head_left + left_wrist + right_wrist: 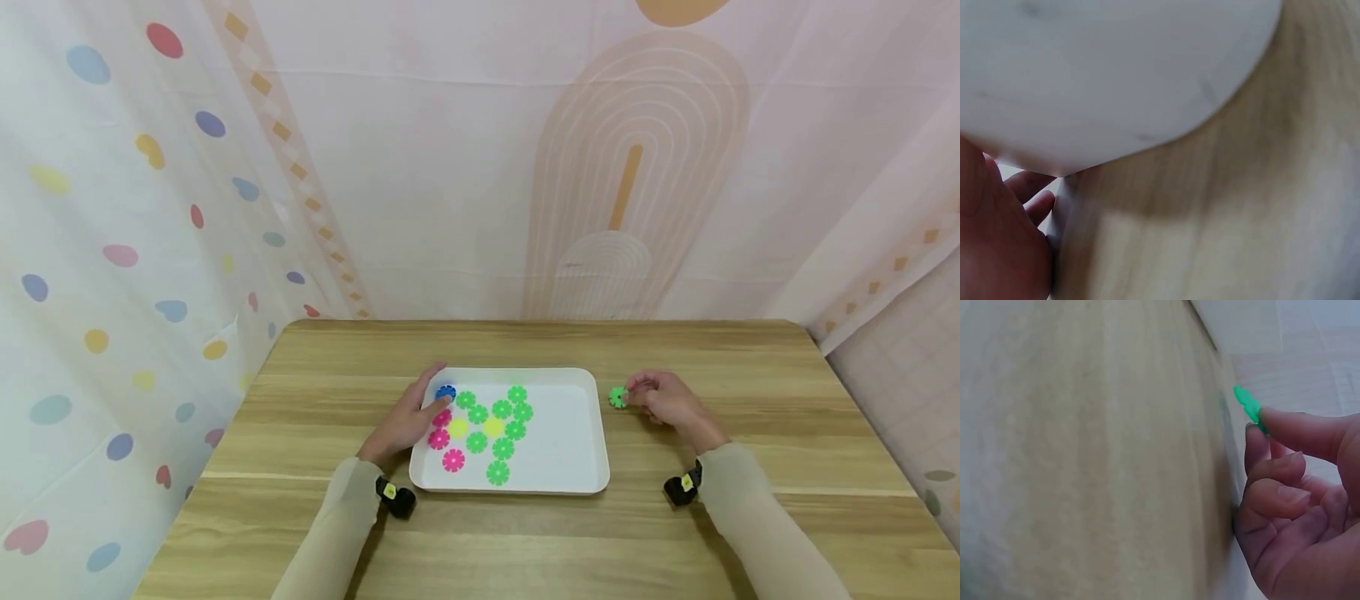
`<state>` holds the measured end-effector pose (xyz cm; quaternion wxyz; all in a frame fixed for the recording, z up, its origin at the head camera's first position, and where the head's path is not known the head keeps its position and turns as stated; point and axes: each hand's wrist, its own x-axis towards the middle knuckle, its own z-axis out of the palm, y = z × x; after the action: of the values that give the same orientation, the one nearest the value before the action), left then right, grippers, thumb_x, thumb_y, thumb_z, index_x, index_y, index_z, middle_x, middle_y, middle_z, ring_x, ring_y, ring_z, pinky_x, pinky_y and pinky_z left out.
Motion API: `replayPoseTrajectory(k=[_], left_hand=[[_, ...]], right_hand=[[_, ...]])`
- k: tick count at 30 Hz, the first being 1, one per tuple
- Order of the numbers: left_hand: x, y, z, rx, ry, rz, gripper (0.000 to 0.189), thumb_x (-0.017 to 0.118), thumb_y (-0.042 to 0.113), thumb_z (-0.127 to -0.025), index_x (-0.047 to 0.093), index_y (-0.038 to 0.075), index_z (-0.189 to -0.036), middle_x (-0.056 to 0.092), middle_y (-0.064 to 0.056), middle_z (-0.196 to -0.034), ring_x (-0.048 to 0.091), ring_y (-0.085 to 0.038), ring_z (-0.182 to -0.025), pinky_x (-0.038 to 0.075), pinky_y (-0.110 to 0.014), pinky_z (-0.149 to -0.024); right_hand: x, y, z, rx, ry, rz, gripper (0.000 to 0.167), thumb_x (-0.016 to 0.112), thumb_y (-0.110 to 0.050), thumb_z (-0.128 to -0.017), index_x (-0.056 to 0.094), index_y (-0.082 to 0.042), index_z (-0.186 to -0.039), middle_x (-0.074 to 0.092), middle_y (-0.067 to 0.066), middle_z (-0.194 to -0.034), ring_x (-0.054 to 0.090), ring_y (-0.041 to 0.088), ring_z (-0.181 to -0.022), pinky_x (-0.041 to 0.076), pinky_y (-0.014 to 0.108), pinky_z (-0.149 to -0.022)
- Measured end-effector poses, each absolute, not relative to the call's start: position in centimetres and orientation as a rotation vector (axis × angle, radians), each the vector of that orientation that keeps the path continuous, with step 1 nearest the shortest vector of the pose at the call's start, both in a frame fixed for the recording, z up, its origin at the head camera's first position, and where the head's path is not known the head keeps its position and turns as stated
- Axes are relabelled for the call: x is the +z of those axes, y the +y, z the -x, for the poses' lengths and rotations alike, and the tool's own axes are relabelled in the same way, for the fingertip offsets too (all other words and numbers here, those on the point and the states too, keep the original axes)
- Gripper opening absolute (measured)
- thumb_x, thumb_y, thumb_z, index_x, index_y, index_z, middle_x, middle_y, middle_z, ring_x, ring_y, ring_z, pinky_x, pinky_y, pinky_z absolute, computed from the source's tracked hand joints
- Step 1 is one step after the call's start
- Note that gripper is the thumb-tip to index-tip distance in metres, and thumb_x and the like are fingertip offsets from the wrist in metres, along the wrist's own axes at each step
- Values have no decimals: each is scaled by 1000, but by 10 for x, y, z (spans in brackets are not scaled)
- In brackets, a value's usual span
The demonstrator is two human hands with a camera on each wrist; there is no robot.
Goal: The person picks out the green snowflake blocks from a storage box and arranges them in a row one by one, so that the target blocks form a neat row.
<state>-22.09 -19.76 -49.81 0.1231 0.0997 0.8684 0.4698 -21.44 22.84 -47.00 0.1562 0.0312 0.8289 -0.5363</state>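
A white tray [566, 442] lies on the table with several notched plastic discs in it. My left hand [403, 425] grips the tray's left rim, thumb over the inside and fingers along the outer wall. Close to that thumb is a blue disc [446, 389]; whether they touch I cannot tell. Right of the tray, my right hand [672, 402] pinches a green snowflake disc [617, 397] between thumb and index finger. The right wrist view shows this disc [1247, 402] edge-on, with the other fingers curled. In the left wrist view the tray's wall [1116, 81] covers most of the hand's fingers.
Inside the tray are pink discs [453, 460] at the left, yellow discs [493, 427] nearby and several green discs [503, 448] around the middle. The wooden table [525, 542] ends at the back against a patterned curtain [450, 167].
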Motion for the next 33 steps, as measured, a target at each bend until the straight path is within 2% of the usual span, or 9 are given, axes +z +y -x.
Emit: replayPoseTrajectory(k=[10, 18, 33], left_hand=[[-496, -197, 220, 1374, 2521, -277, 62, 49, 31, -104, 19, 30, -158, 14, -13, -165, 9, -38, -152, 10, -63, -118], [-494, -196, 220, 1377, 2529, -294, 62, 50, 28, -104, 20, 26, -158, 16, -14, -165, 10, -38, -152, 10, -62, -119], [-497, -197, 221, 1377, 2538, -316, 62, 49, 27, -105, 20, 24, -159, 15, -15, -164, 10, -39, -151, 8, -63, -118]], right_hand=[[-474, 224, 213, -1436, 2472, -135, 19, 64, -6, -92, 60, 5, -107, 63, 5, -85, 44, 11, -56, 41, 25, -50], [-474, 223, 212, -1423, 2502, -160, 18, 65, -5, -91, 60, 4, -106, 55, 2, -77, 46, 12, -56, 42, 25, -51], [-475, 223, 211, -1387, 2559, -124, 20, 65, -7, -93, 60, 3, -109, 53, 4, -81, 48, 13, -59, 44, 26, -52]])
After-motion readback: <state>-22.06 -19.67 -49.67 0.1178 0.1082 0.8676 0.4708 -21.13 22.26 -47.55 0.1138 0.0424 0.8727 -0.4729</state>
